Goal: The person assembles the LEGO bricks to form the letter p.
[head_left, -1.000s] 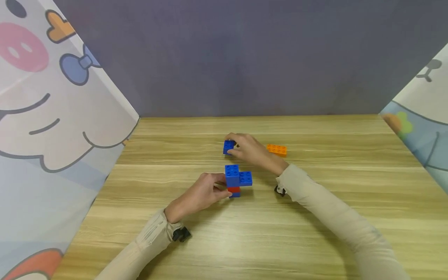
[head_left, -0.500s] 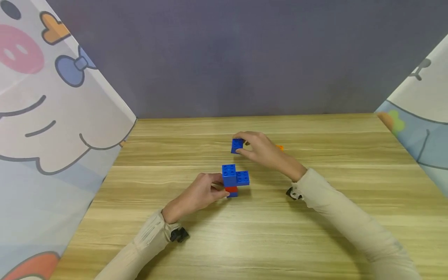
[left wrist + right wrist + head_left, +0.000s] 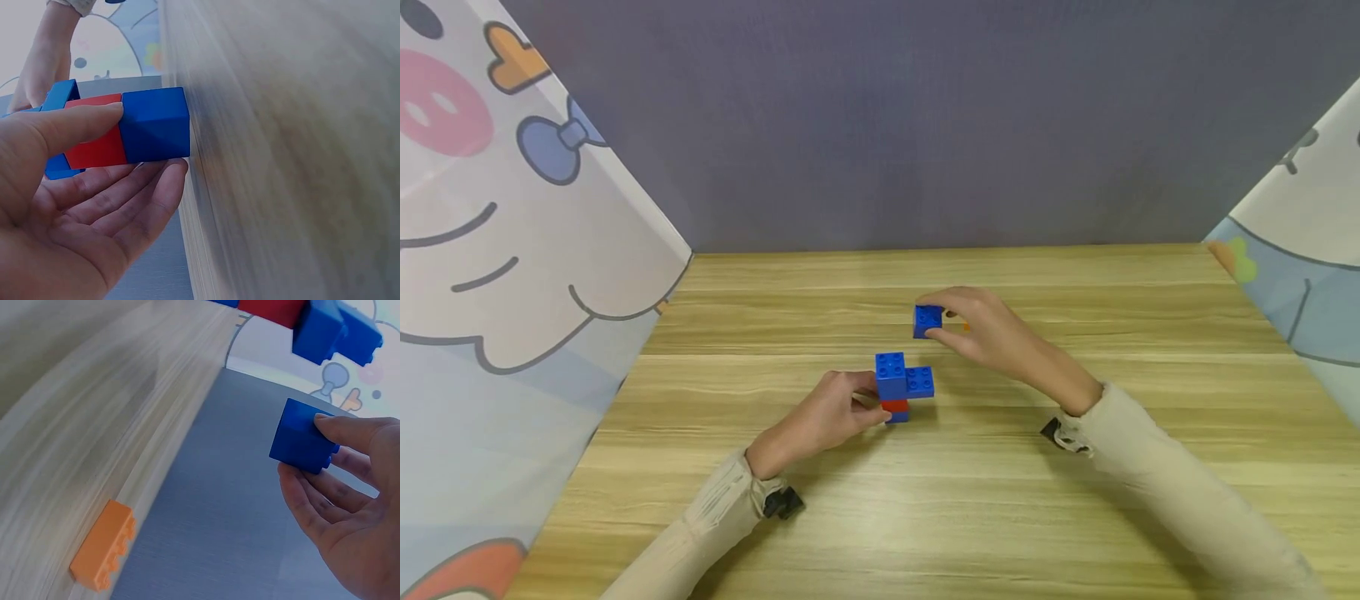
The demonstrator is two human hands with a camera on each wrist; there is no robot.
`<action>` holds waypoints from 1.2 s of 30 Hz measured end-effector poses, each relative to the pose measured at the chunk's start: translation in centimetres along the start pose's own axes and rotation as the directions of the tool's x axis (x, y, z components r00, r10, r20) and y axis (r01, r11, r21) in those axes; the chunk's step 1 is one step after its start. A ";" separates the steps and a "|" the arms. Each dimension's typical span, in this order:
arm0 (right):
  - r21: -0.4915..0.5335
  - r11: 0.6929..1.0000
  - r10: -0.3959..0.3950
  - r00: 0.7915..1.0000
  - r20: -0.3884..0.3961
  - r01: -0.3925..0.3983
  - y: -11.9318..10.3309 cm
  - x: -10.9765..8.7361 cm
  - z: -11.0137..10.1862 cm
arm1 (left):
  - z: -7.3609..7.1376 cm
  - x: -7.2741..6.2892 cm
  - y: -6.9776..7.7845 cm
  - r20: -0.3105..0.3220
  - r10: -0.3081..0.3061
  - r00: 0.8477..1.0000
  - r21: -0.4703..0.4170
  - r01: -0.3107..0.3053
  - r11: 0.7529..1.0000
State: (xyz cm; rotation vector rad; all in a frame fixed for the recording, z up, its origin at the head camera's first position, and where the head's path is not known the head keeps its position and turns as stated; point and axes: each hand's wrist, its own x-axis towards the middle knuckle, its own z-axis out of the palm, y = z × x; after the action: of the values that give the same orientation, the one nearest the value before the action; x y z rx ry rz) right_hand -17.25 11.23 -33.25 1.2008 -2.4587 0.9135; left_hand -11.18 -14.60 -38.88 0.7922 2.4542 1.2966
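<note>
My left hand [image 3: 827, 417] grips the lower part of a stack of toy building bricks. A blue brick forms its base, a red brick [image 3: 97, 147] sits above that, and blue bricks top it, one jutting out to the right [image 3: 921, 381]. In the left wrist view the thumb presses the red brick while the fingers lie behind the stack. My right hand [image 3: 992, 333] pinches a loose blue brick [image 3: 303, 437] between thumb and fingers, studs away from the table. That brick hangs above the table, just behind and right of the stack in the head view.
An orange brick [image 3: 105, 545] lies on the wooden table [image 3: 970, 517] behind my right hand, mostly hidden in the head view. A grey panel [image 3: 880, 125] stands along the table's far edge. Cartoon-printed panels [image 3: 550, 250] flank both sides.
My right hand has lifted the blue brick and moved it to the right and a little nearer, now covering most of the orange brick. The left hand and stack have stayed in place.
</note>
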 end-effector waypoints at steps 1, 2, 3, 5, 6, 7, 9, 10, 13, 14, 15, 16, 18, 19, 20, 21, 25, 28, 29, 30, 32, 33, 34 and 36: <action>-0.001 1.000 -0.002 1.000 0.000 0.002 -0.2 -0.2 -0.1 | 0.0 0.0 0.0 0.001 0.003 1.000 0.000 -0.003 1.000; -0.003 1.000 -0.006 1.000 0.001 0.006 -0.4 -0.5 -0.3 | 0.0 0.0 -0.1 0.001 0.008 1.000 0.002 -0.008 1.000; -0.009 1.000 -0.006 1.000 0.003 0.006 -0.5 -0.7 -0.4 | 0.0 0.0 -0.1 0.003 0.008 1.000 -0.002 -0.008 1.000; -0.012 1.000 -0.008 1.000 0.008 0.008 -0.9 -1.2 -0.6 | 0.0 0.0 -0.1 0.006 0.007 1.000 -0.003 -0.007 1.000; -0.018 1.000 -0.006 1.000 0.012 0.006 -1.1 -1.4 -0.7 | 0.0 0.0 -0.1 0.007 0.006 1.000 0.004 -0.006 1.000; -0.018 1.000 -0.007 1.000 0.013 0.007 -1.3 -1.7 -0.8 | 0.0 0.0 -0.1 0.010 0.001 1.000 0.012 -0.001 1.000; -0.013 1.000 -0.016 1.000 0.010 0.016 -1.6 -2.0 -1.0 | 0.0 -0.1 0.0 0.004 -0.006 1.000 0.030 0.006 1.000; -0.011 1.000 -0.023 1.000 0.007 0.023 -1.8 -2.2 -1.1 | 0.0 -0.1 0.1 -0.003 -0.003 1.000 0.047 0.004 0.999; -0.008 0.998 -0.057 0.998 -0.008 0.057 -2.2 -2.5 -1.2 | -0.1 -0.2 0.3 -0.039 0.018 0.999 0.083 -0.014 0.996; -0.007 0.998 -0.069 0.998 -0.014 0.068 -2.4 -2.6 -1.2 | -0.1 -0.2 0.4 -0.054 0.031 0.998 0.086 -0.026 0.996; -0.007 0.997 -0.077 0.997 -0.020 0.077 -2.5 -2.6 -1.2 | -0.2 -0.3 0.5 -0.066 0.043 0.997 0.088 -0.037 0.995; -0.008 0.996 -0.085 0.996 -0.024 0.085 -2.7 -2.7 -1.2 | -0.2 -0.3 0.6 -0.074 0.051 0.996 0.076 -0.045 0.996; -0.004 0.995 -0.095 0.995 -0.025 0.095 -3.0 -3.0 -1.2 | -0.2 -0.3 0.8 -0.082 0.056 0.995 0.049 -0.052 0.997; -0.002 0.995 -0.097 0.995 -0.023 0.097 -3.1 -3.0 -1.1 | -0.3 -0.3 0.9 -0.081 0.055 0.995 0.031 -0.052 0.998; 0.001 0.995 -0.098 0.995 -0.019 0.098 -3.2 -3.1 -1.1 | -0.3 -0.3 0.9 -0.080 0.055 0.995 0.015 -0.054 0.998; 0.005 0.995 -0.097 0.995 -0.013 0.098 -3.3 -3.2 -1.0 | -0.3 -0.3 1.0 -0.078 0.052 0.996 0.003 -0.052 0.999; 0.021 0.996 -0.091 0.996 0.004 0.091 -3.7 -3.5 -0.9 | -0.4 -0.3 1.0 -0.069 0.057 0.996 -0.025 -0.059 0.998; 0.025 0.996 -0.089 0.996 0.015 0.089 -3.9 -3.5 -0.8 | -0.5 -0.2 0.9 -0.068 0.074 0.995 -0.033 -0.077 0.997; 0.022 0.996 -0.089 0.996 0.019 0.088 -4.0 -3.5 -0.8 | -0.5 -0.2 0.8 -0.068 0.080 0.995 -0.037 -0.083 0.996; 0.019 0.996 -0.088 0.996 0.024 0.087 -4.1 -3.6 -0.8 | -0.5 -0.2 0.8 -0.066 0.084 0.994 -0.042 -0.087 0.995; 0.007 0.997 -0.082 0.996 0.033 0.082 -4.3 -3.6 -0.7 | -0.5 -0.2 0.8 -0.061 0.090 0.994 -0.050 -0.093 0.994; 0.002 0.997 -0.079 0.996 0.036 0.079 -4.4 -3.6 -0.7 | -0.5 -0.2 0.8 -0.058 0.091 0.994 -0.054 -0.094 0.994; -0.001 0.997 -0.075 0.997 0.037 0.075 -4.4 -3.7 -0.7 | -0.5 -0.2 0.8 -0.055 0.091 0.994 -0.059 -0.094 0.994; -0.001 0.998 -0.067 0.997 0.037 0.067 -4.5 -3.7 -0.7 | -0.5 -0.2 0.8 -0.052 0.090 0.995 -0.066 -0.093 0.993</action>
State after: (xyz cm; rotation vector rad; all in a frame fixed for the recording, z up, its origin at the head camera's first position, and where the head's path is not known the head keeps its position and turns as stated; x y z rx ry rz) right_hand -11.43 11.89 -32.58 1.3023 -2.4306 0.8777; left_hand -10.99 -14.65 -37.98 0.8755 2.4223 1.4400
